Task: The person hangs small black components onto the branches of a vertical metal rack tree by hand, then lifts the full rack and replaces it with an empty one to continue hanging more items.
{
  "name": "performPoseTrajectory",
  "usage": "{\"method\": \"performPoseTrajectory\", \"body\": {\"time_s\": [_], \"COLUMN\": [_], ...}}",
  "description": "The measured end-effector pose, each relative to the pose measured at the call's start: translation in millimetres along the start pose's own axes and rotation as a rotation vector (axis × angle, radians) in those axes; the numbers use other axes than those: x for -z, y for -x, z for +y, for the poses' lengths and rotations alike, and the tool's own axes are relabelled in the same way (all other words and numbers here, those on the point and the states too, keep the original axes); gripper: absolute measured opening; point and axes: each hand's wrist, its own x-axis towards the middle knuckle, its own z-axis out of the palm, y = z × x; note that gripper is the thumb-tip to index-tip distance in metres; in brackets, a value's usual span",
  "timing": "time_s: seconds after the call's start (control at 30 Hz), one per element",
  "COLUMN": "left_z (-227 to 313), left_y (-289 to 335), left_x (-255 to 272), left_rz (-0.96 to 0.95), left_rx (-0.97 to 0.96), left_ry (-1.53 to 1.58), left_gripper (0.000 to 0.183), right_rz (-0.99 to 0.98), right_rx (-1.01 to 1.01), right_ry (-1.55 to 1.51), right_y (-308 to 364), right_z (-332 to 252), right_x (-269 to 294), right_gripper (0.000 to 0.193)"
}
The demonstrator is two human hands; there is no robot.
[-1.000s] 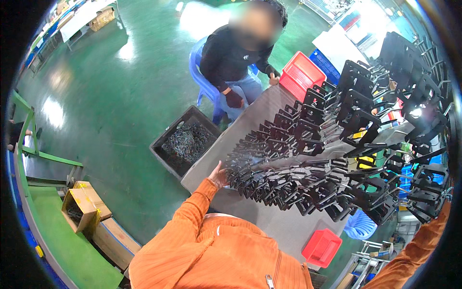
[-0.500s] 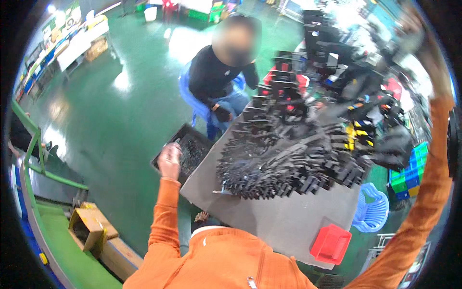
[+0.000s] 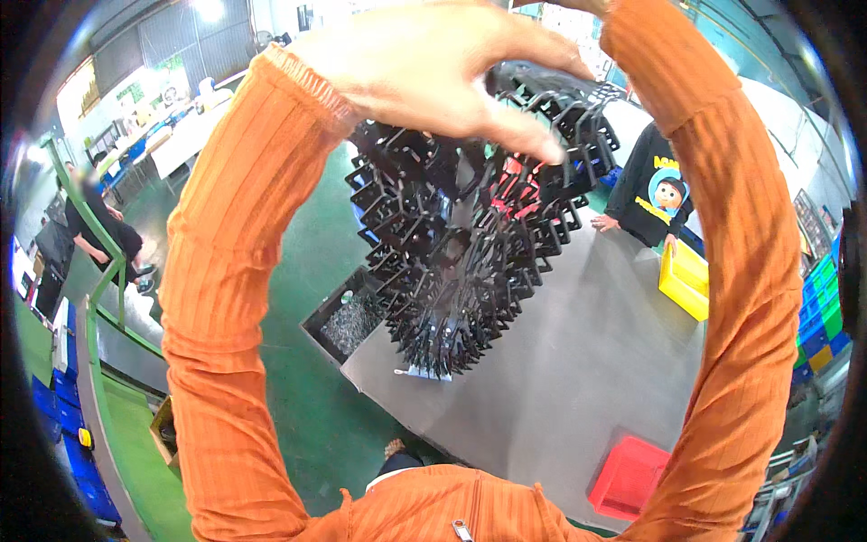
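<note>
My left hand (image 3: 433, 68) is raised at the top of the head view, its fingers stretched out and its thumb spread apart. It is in front of a bristling mass of black angular pieces (image 3: 452, 262) and hides part of it. I cannot tell whether the hand touches them. My right hand (image 3: 578, 4) barely shows at the top edge, and its fingers are mostly out of the picture. Both orange-sleeved arms are lifted, one on each side of the black pieces. Under them lies a grey tabletop (image 3: 578, 361), with a small light-blue object (image 3: 429, 372) at the pieces' near end.
A black bin (image 3: 316, 327) of small shiny bits stands by the table's left edge. A red tray (image 3: 629, 477) sits at the near right, a yellow bin (image 3: 684, 282) farther back. A person in a black sweatshirt (image 3: 646, 190) stands across the table; another (image 3: 99, 226) is beyond green railing.
My left hand has risen from above the black bin to the top middle. My right arm has swung inward from the far right. The view has shifted, and the seated person no longer shows.
</note>
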Motion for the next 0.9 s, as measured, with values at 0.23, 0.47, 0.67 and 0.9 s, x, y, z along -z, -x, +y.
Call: {"method": "performPoseTrajectory", "body": {"time_s": [0.23,0.47,0.67,0.9], "left_z": [-13.8,-13.1,-7.1,4.6], "left_y": [-5.5,4.6,3.9,-12.9], "left_x": [0.1,7.7,7.3,4.5], "left_rz": [-0.112,-0.079,-0.117,-0.194], "left_rx": [-0.024,-0.058,-0.014,0.041], "left_ry": [0.031,-0.019,-0.097,-0.174], "left_gripper": [0.066,0.066,0.066,0.065], "right_rz": [0.094,0.793,1.049,0.875], "right_rx": [-0.019,0.610,0.533,0.585], "right_ry": [0.134,0.592,0.515,0.424], "right_y": [-21.4,62.0,174.5,154.8], "right_z": [7.5,6.4,94.9,124.7], "right_x": [-1.7,-9.0,-61.3,-87.1], "right_gripper": [0.039,0.055,0.016,0.018]}}
